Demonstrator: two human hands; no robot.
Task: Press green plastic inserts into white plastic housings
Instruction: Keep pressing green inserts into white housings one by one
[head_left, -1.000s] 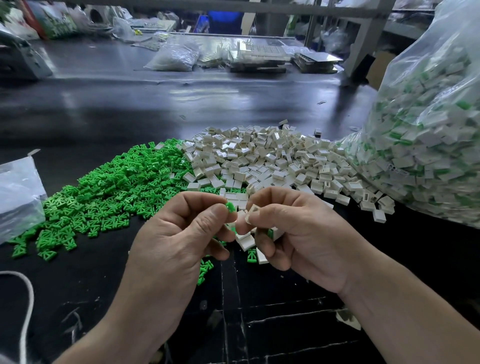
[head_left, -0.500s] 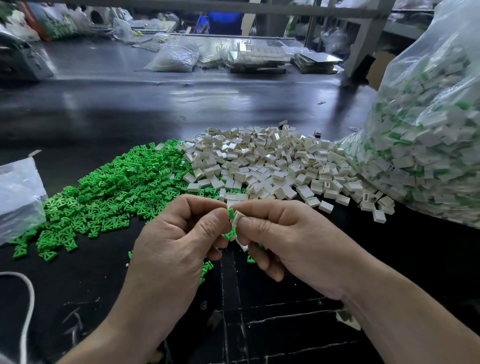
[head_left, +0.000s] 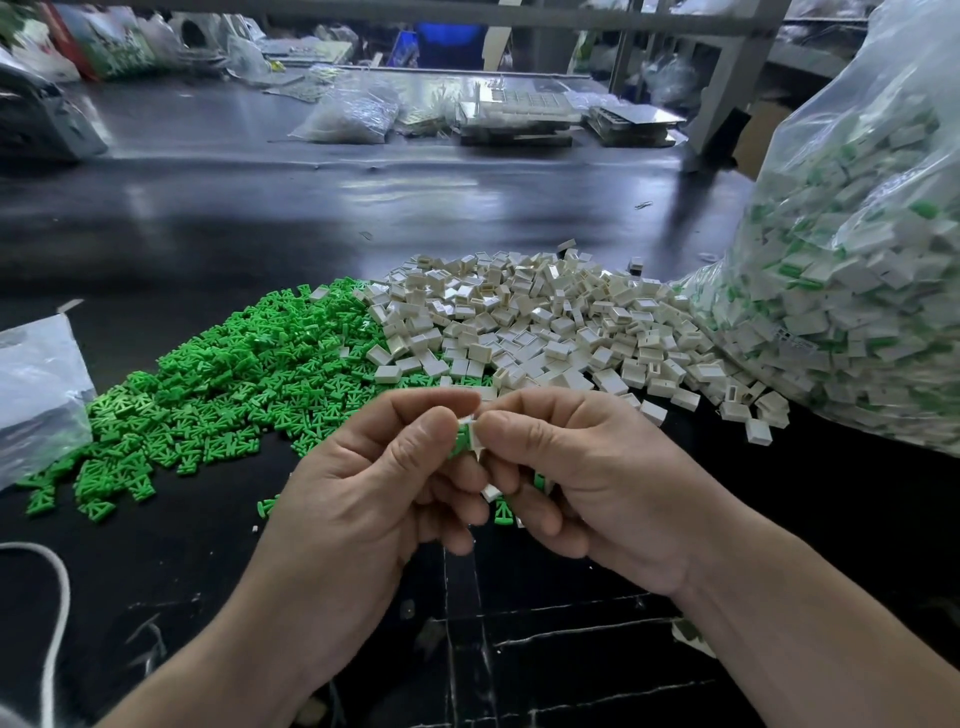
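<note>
left hand (head_left: 363, 499): green insert (head_left: 459, 440) pinched by thumb and forefinger | right hand (head_left: 587, 478): white housing (head_left: 474, 432) pinched | parts touching

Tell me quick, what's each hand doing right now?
Left hand: closed, pinching the green insert.
Right hand: closed, pinching the white housing against it.

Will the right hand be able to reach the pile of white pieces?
Probably yes: the pile of white housings lies just beyond the right hand with nothing between, though its fingers pinch a white housing now.
</note>
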